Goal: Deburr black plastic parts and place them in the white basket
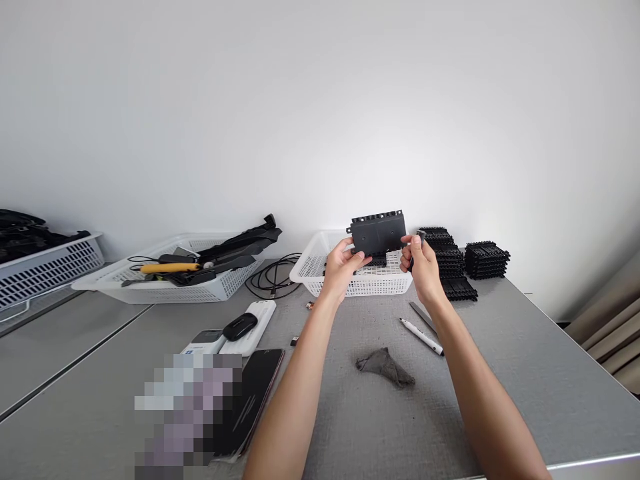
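My left hand (346,265) grips a flat black plastic panel (377,235) by its lower left corner, thumb in front. The panel is raised over a white mesh basket (357,287), its broad face toward me and a row of small clips along its top edge. At the panel's right end, my right hand (419,261) is closed around a short black-handled tool (421,236); its kind is hidden by the fingers. Whether the tool touches the panel, I cannot tell. More black parts (376,261) show in the basket behind the panel.
Stacked black plastic parts (447,260) stand right of the basket, with another stack (487,260) beyond. A grey cloth (385,367), a white marker (421,337) and a grey strip (423,316) lie nearer. Leftward are a cable (274,277), a phone (253,393) and a filled basket (220,288).
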Demonstrator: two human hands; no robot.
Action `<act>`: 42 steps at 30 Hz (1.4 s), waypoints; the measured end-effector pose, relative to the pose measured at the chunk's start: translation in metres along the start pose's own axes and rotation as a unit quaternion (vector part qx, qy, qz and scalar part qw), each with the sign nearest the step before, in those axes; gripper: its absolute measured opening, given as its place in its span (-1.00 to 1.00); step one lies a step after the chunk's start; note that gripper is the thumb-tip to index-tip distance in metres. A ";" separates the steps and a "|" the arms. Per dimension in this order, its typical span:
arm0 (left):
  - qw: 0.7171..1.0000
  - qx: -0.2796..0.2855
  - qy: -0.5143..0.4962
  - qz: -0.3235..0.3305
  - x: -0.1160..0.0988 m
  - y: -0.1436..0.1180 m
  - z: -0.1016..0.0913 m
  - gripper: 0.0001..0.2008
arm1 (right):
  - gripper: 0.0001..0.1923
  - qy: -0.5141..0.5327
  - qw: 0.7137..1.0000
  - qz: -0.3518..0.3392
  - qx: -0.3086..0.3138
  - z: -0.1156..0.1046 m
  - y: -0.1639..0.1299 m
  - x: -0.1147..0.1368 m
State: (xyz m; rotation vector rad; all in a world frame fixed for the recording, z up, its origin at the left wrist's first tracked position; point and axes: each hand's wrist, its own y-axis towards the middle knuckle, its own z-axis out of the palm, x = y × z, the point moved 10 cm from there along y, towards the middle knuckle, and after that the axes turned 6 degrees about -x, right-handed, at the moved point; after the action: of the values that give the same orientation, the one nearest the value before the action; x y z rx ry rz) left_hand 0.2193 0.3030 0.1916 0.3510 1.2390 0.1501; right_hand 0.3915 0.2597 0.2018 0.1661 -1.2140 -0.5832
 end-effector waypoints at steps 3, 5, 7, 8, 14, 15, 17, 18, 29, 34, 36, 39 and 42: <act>1.000 0.004 -0.001 0.005 0.000 0.000 0.001 -0.58 | -0.58 0.030 0.995 0.085 0.033 0.011 -0.005 -0.012; 1.000 0.008 0.003 0.010 0.000 0.000 0.002 -0.57 | -0.57 0.060 0.984 0.149 0.070 0.023 -0.012 -0.020; 1.000 0.017 0.010 0.016 -0.001 0.000 0.004 -0.56 | -0.56 0.082 0.970 0.200 0.107 0.036 -0.021 -0.027; 0.999 0.023 0.014 0.021 -0.002 0.000 0.005 -0.55 | -0.57 0.089 0.963 0.220 0.126 0.043 -0.026 -0.030; 0.995 0.065 0.069 0.039 -0.006 -0.003 0.015 -0.60 | -0.66 0.104 0.926 0.307 0.196 0.070 -0.049 -0.046; 0.994 0.071 0.075 0.040 -0.006 -0.004 0.016 -0.60 | -0.67 0.104 0.923 0.316 0.196 0.071 -0.050 -0.048; 0.993 0.077 0.080 0.044 -0.007 -0.004 0.018 -0.61 | -0.68 0.105 0.919 0.328 0.192 0.070 -0.051 -0.050; 0.993 0.078 0.081 0.045 -0.008 -0.004 0.018 -0.61 | -0.69 0.107 0.917 0.333 0.190 0.070 -0.051 -0.051; 0.990 0.088 0.098 0.048 -0.010 -0.007 0.020 -0.66 | -0.75 0.118 0.910 0.356 0.179 0.066 -0.052 -0.057; 0.989 0.094 0.101 0.053 -0.010 -0.006 0.020 -0.68 | -0.77 0.124 0.909 0.356 0.180 0.066 -0.052 -0.058; 0.989 0.091 0.104 0.052 -0.010 -0.006 0.019 -0.68 | -0.76 0.125 0.911 0.351 0.179 0.066 -0.051 -0.055; 0.990 0.085 0.106 0.045 -0.009 -0.005 0.018 -0.66 | -0.70 0.128 0.915 0.340 0.174 0.066 -0.051 -0.047; 0.992 0.074 0.090 0.045 -0.010 -0.005 0.016 -0.65 | -0.63 0.113 0.924 0.325 0.169 0.064 -0.050 -0.042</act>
State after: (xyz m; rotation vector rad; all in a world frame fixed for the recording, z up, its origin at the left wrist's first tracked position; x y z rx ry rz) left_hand 0.2306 0.2927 0.2031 0.5315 1.4174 0.1705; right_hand 0.3066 0.2510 0.1688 0.1060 -1.0527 0.2244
